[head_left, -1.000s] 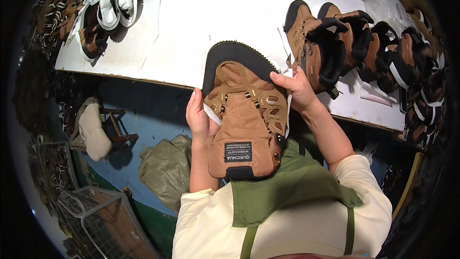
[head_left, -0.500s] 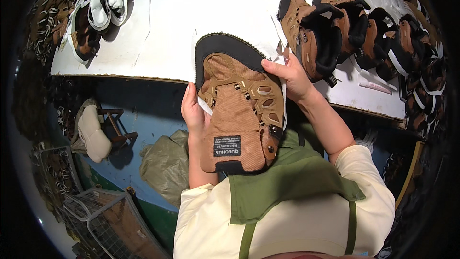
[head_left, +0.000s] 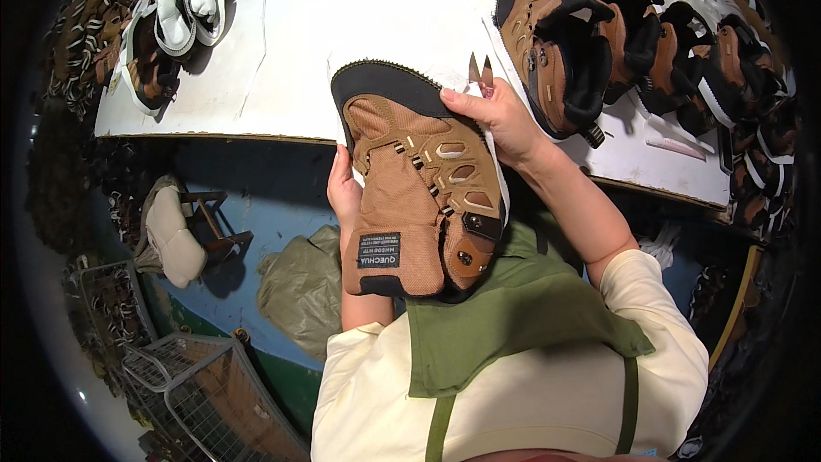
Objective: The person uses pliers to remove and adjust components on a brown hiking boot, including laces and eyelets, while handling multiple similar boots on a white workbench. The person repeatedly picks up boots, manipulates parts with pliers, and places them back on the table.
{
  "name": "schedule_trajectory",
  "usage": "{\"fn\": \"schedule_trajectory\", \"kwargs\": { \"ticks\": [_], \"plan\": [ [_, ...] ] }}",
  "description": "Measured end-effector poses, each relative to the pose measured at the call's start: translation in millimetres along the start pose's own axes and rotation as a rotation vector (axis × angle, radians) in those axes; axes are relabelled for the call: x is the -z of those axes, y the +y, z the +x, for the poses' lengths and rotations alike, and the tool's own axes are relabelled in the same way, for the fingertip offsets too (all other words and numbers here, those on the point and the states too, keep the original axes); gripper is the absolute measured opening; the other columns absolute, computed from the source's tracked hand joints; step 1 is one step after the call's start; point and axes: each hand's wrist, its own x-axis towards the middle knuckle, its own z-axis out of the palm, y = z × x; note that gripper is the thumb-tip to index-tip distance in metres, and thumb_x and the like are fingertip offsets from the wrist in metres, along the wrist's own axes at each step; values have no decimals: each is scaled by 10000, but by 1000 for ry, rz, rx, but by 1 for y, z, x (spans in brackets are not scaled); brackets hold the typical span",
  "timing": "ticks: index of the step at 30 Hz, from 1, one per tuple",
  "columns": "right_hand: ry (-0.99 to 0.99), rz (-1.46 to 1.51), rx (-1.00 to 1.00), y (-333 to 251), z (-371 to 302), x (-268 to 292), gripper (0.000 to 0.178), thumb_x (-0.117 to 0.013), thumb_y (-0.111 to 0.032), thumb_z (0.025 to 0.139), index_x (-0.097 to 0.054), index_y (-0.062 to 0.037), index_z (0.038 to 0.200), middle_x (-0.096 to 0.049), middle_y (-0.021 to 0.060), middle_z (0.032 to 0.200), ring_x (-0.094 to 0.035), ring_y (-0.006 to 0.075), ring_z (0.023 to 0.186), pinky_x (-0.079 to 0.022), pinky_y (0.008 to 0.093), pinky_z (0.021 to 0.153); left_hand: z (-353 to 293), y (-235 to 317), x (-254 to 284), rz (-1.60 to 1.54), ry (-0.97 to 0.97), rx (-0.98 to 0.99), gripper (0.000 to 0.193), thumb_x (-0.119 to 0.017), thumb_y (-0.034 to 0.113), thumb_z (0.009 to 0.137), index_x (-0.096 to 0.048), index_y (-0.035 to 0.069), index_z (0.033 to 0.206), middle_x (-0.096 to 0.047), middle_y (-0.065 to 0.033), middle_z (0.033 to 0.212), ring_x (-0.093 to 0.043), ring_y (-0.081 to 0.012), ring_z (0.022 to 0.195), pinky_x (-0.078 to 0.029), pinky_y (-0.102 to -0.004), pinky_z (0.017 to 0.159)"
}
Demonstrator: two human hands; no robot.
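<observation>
Between my hands, over the table's near edge, is a brown boot upper (head_left: 398, 197) with a black toe band, metal lace hooks and a dark label on its tongue. My left hand (head_left: 345, 190) is closed on its left side, with part of the fingers hidden behind it. On the right side, my right hand (head_left: 500, 120) pinches the upper near the toe band, thumb on top. Small pointed scissors (head_left: 481, 77) stick up out of that same hand, blades apart. White lining shows along the upper's edges.
A row of brown and black boot uppers (head_left: 571, 68) stands on the white table (head_left: 342, 8) at right. More uppers with white linings (head_left: 175, 13) lie at far left. Below are a padded stool (head_left: 175, 235), an olive bag (head_left: 299, 287) and a wire cart (head_left: 205, 385).
The boot upper has shifted a little left and turned, showing more of its right side. The scissors' blades now stand out above my right hand. Both hands keep their hold.
</observation>
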Motion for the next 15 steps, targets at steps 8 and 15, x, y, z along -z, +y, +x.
{"fn": "schedule_trajectory", "kwargs": {
  "ticks": [8, 15],
  "plan": [
    [-29, 8, 60, 5, 2, 5, 247, -605, -187, 920, -639, 56, 942, -669, 101, 829, -638, 116, 691, -533, 238, 625, -6, -1, -18, -80, -32, 75, 472, -308, 359, 1033, -473, 8, 1303, -537, -136, 1270, -565, -264, 1146, -500, -424, 954],
    [18, 81, -9, 1, 2, 1, 248, -610, -181, 915, -631, 66, 922, -665, 108, 832, -645, 131, 698, -533, 245, 628, -3, -4, -12, -127, -19, 108, 481, -339, 383, 1020, -464, 30, 1323, -510, -148, 1307, -549, -294, 1167, -481, -455, 971]
  ]
}}
